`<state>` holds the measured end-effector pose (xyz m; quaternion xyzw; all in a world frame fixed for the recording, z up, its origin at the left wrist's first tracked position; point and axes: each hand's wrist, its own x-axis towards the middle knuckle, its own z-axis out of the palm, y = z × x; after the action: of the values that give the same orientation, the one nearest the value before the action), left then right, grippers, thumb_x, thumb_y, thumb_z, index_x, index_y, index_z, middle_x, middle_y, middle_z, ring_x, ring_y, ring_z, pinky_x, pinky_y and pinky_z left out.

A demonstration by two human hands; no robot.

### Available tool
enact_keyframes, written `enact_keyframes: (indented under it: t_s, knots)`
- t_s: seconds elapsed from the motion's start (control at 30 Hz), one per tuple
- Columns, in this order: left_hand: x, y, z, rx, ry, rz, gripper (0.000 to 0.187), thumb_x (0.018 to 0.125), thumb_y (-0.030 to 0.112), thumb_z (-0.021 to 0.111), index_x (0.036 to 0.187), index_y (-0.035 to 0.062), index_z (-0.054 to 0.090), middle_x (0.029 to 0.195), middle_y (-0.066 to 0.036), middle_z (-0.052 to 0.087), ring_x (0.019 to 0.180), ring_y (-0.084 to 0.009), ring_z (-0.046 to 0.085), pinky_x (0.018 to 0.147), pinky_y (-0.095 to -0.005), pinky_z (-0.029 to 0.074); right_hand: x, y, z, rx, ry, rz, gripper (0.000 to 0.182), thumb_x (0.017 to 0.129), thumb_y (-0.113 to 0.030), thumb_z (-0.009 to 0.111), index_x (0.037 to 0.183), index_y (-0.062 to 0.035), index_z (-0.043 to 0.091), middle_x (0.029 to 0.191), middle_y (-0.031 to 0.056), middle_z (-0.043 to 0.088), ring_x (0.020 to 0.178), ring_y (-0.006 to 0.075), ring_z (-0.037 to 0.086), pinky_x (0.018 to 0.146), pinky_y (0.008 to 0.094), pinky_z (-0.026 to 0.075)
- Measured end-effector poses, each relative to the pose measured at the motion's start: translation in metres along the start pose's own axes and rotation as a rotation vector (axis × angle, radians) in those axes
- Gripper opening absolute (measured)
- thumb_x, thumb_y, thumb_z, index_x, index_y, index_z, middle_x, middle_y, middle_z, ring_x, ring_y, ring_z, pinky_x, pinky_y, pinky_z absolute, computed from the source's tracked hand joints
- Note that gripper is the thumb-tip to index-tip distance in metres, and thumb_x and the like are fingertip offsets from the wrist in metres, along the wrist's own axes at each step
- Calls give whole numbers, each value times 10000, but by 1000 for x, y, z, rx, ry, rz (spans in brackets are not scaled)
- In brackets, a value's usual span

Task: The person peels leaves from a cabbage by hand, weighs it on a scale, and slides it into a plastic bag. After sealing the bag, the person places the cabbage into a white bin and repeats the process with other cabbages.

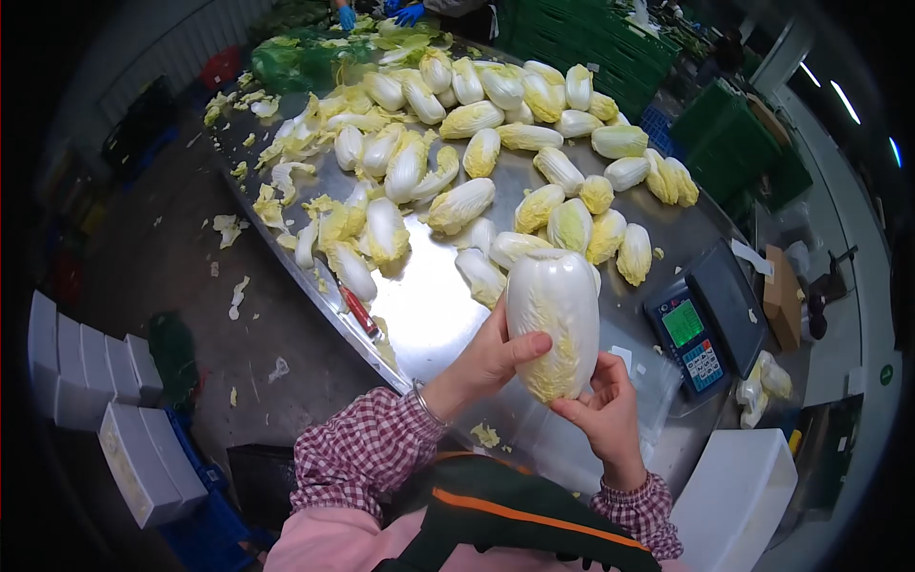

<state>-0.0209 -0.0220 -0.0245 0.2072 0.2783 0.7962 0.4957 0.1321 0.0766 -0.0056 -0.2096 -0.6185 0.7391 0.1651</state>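
Cabbage [554,319]: upright, wrapped in clear film, raised above near end of steel table [434,305].
Left hand [489,360]: grasps cabbage's left flank, thumb across lower front.
Right hand [604,412]: fingers curled under and against its lower right end.
Crates: green crates [581,38] stacked past far end; contents not visible.
White box [732,500]: lower right, inside hidden.
Scale [710,324]: just right of cabbage, platform bare.
Knife [360,312]: red handle, lying at left table edge.
Open room: bare steel between hands and loose cabbage pile [477,143].
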Motion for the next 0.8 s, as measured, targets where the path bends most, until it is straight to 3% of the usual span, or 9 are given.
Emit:
enact_keyframes:
  t_s: [0.17, 0.23, 0.3, 0.33, 0.4, 0.7, 0.8]
  knots:
    - [-10, 3, -3, 22, 10, 19, 819, 752, 254, 712, 1371, 61, 211, 1275, -89, 398, 1175, -193, 416, 989, -345, 354, -6, 6, -7, -121, -25, -74, 622, 672, 12, 748, 1185, -2, 396, 1111, 101, 478, 1060, 189, 492, 918, 354, 435]
    - [-18, 2, -4, 262, 18, 92, 857, 742, 228, 723, 1391, 66, 187, 1300, -100, 380, 1206, -203, 390, 1003, -345, 336, -2, 5, -7, -198, -68, -104, 642, 672, 1, 750, 1203, -4, 390, 1122, 95, 467, 1081, 193, 482, 937, 359, 410]
    - [-27, 5, 1, 395, 10, 98, 887, 732, 217, 735, 1401, 72, 171, 1312, -107, 371, 1222, -208, 372, 1010, -345, 326, -1, -1, -1, 171, 17, -153, 667, 675, -18, 750, 1230, -2, 380, 1139, 72, 440, 1120, 193, 459, 964, 351, 371]
    - [-31, 5, 3, 522, -12, 93, 917, 721, 207, 746, 1411, 78, 155, 1323, -113, 362, 1238, -212, 355, 1016, -345, 315, 0, 0, -1, 178, 10, -151, 667, 675, -18, 750, 1230, -2, 380, 1139, 72, 440, 1120, 193, 459, 964, 351, 371]
    - [-38, -3, 2, 518, -35, 74, 948, 703, 196, 764, 1419, 95, 151, 1346, -121, 340, 1250, -216, 342, 1022, -347, 307, 1, 4, -2, -92, -147, 40, 685, 686, -30, 746, 1252, 6, 364, 1190, 67, 412, 1141, 186, 444, 966, 331, 371]
    - [-50, -3, 5, 617, -13, 160, 945, 680, 121, 773, 1414, 97, 178, 1394, -113, 299, 1266, -202, 331, 1023, -335, 313, -12, 20, 7, 93, -4, -69, 616, 647, -14, 784, 1129, -27, 401, 1101, 71, 480, 1060, 172, 480, 937, 314, 391]
    - [-57, 5, 14, 552, -17, 26, 946, 674, 126, 777, 1412, 98, 186, 1398, -119, 289, 1274, -201, 322, 1026, -333, 311, -16, 27, 5, 95, 0, -77, 630, 627, -27, 799, 1106, -50, 391, 1066, 48, 469, 1022, 149, 474, 910, 297, 383]
